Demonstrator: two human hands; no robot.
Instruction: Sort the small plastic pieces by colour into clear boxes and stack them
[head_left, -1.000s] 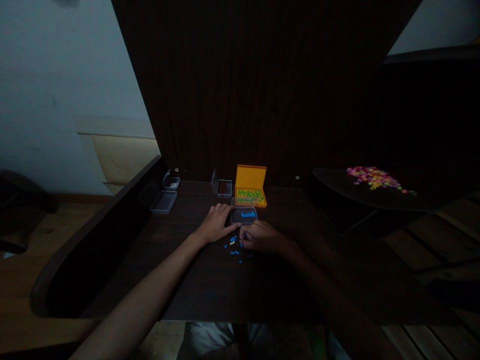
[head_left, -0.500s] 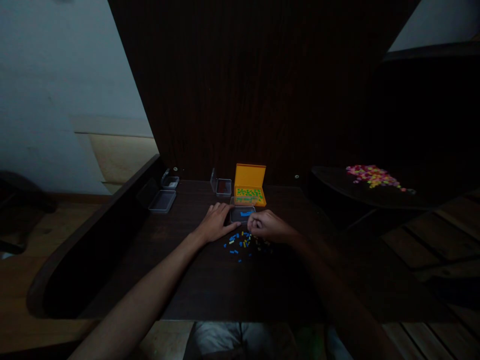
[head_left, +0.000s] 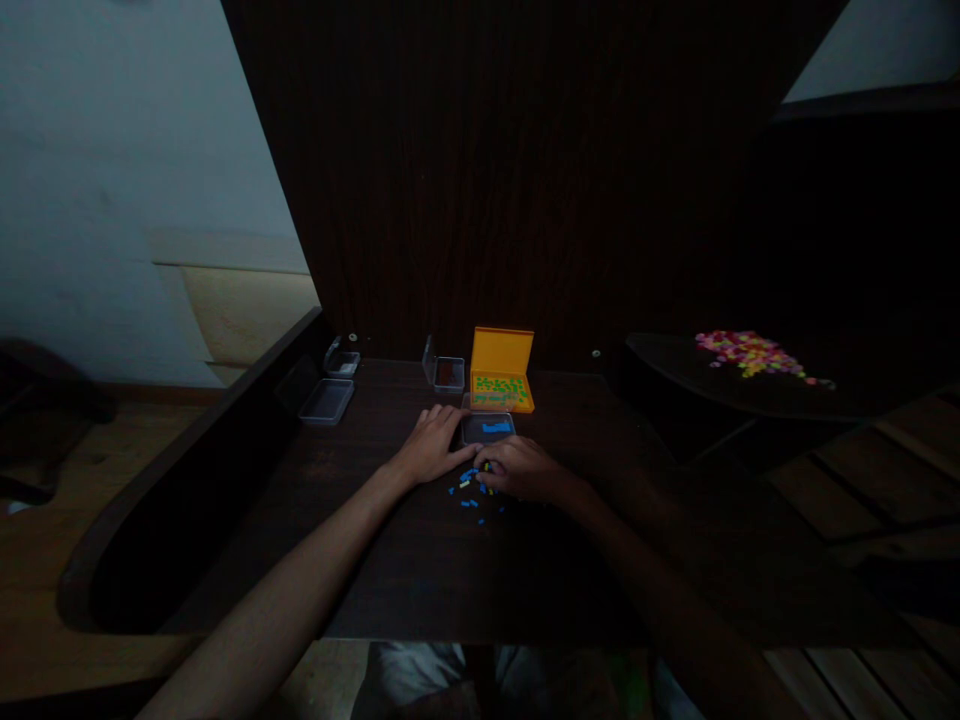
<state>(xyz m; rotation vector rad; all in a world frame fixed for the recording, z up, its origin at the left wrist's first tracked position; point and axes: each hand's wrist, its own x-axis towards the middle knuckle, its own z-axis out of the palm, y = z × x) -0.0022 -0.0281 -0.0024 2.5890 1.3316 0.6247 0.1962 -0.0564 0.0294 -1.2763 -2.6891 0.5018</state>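
A clear plastic box (head_left: 471, 434) lies with its lid raised at the back and a group of blue pieces (head_left: 496, 427) inside. My left hand (head_left: 433, 447) is spread around its left side, thumb at the front edge and fingers at the back corner. Just in front, small blue and yellow pieces (head_left: 469, 503) are scattered on the dark tabletop. Over the right part of this pile is my right hand (head_left: 519, 468), its fingers drawn together; what they pinch is too small and hidden to make out. A yellow piece shows between thumb and forefinger.
Behind the box stands an orange case (head_left: 501, 350) with green pieces. Other clear boxes are at the back (head_left: 449, 374) and left (head_left: 327, 401), with a smaller one (head_left: 344, 364). Pink and yellow pieces (head_left: 754, 354) lie on a side shelf. A raised panel (head_left: 247, 410) borders the left.
My right hand has moved from the clear box's right front corner down and left onto the pile. The blue group in the box looks larger. My left hand has stayed put.
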